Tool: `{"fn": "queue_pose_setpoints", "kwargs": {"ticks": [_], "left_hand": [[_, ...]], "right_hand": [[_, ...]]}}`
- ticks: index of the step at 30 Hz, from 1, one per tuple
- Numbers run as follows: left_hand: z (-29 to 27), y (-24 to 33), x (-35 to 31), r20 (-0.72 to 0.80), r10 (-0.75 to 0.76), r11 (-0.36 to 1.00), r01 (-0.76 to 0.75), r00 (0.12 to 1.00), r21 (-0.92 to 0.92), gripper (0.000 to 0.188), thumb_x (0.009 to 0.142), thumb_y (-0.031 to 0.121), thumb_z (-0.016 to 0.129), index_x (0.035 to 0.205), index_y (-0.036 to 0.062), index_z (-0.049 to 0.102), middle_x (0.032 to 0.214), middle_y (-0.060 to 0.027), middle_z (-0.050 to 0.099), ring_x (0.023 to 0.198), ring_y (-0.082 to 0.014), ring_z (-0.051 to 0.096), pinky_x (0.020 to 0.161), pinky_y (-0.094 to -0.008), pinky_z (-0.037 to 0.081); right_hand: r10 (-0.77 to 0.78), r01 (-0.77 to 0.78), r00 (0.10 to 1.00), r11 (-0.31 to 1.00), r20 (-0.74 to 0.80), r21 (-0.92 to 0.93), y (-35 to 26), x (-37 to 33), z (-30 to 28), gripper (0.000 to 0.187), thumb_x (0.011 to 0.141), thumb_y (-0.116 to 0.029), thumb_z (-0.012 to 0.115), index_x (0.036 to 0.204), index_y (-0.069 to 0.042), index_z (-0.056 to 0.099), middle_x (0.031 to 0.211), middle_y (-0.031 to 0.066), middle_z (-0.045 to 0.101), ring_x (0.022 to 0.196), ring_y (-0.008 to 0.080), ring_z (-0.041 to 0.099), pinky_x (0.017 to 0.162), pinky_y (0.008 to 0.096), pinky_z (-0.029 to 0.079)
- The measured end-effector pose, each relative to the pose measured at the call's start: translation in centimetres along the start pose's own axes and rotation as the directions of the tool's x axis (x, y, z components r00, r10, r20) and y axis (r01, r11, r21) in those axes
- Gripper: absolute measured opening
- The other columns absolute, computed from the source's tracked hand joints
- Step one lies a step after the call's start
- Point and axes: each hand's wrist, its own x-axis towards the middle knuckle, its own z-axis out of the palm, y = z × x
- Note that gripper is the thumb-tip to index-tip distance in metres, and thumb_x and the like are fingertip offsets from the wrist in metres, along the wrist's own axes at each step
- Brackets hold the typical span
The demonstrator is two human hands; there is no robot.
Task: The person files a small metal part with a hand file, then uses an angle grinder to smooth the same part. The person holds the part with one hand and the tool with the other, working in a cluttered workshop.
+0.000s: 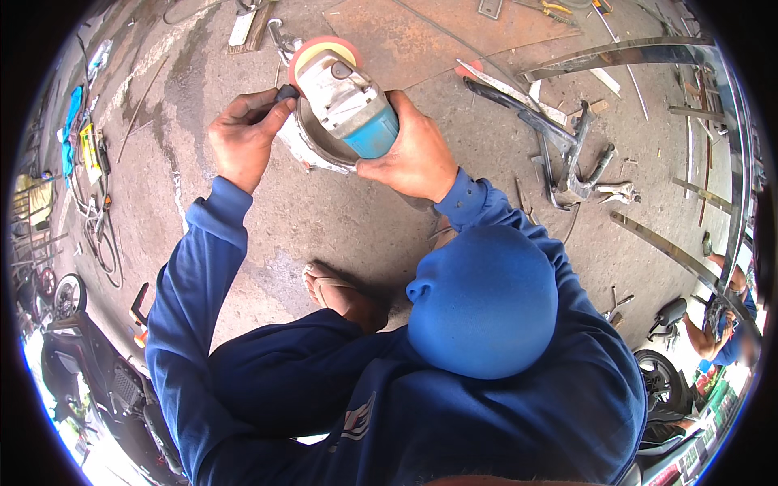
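An angle grinder with a teal body, a scuffed grey head and a red-and-yellow disc is held out in front of me. My right hand is wrapped round its teal body. With thumb and fingers, my left hand pinches a small black knob-like end left of the grinder head. Beneath the grinder is a curved, whitish metal part, partly hidden by the tool; whether the black end is fixed to it, I cannot tell.
A black metal frame piece and scrap strips lie on the concrete at right, near long curved metal bars. Cables and a yellow item are at left. A motorcycle stands lower left; another person is at far right.
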Motion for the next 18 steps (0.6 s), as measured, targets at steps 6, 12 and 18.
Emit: {"fn": "queue_pose_setpoints", "kwargs": {"ticks": [6,12,18], "left_hand": [[-0.3,0.0,0.2,-0.035,0.000,0.996,0.003,0.999,0.093,0.025,0.081,0.003,0.077,0.103,-0.0059,0.068,0.093,-0.0113,0.072,0.082,-0.0125,0.066,0.075,-0.0242,0.054],[-1.0,-1.2,0.5,-0.005,-0.100,0.983,0.098,0.995,-0.154,0.030,0.081,0.002,0.077,0.107,-0.0064,0.067,0.098,-0.0127,0.071,0.086,-0.0139,0.067,0.079,-0.0250,0.054],[-0.8,-1.0,0.1,-0.020,-0.071,0.996,0.070,0.997,-0.057,0.030,0.080,0.001,0.077,0.108,-0.0060,0.067,0.097,-0.0128,0.072,0.085,-0.0140,0.067,0.078,-0.0251,0.054]], "right_hand": [[-0.014,0.014,1.000,1.000,-0.014,0.014,0.3,0.1,0.2,0.077,0.058,-0.020,0.081,0.122,0.004,0.047,0.102,0.0255,0.065,0.097,0.0389,0.067,0.083,0.0408,0.053],[-0.027,0.027,0.999,1.000,-0.038,0.004,0.3,0.2,0.0,0.076,0.058,-0.020,0.081,0.121,0.004,0.047,0.100,0.0251,0.066,0.095,0.0388,0.067,0.081,0.0411,0.053],[-0.022,0.022,0.999,1.000,-0.026,-0.010,0.1,0.1,0.0,0.076,0.058,-0.021,0.081,0.121,0.005,0.047,0.099,0.0257,0.066,0.095,0.0390,0.067,0.081,0.0412,0.053]]}}
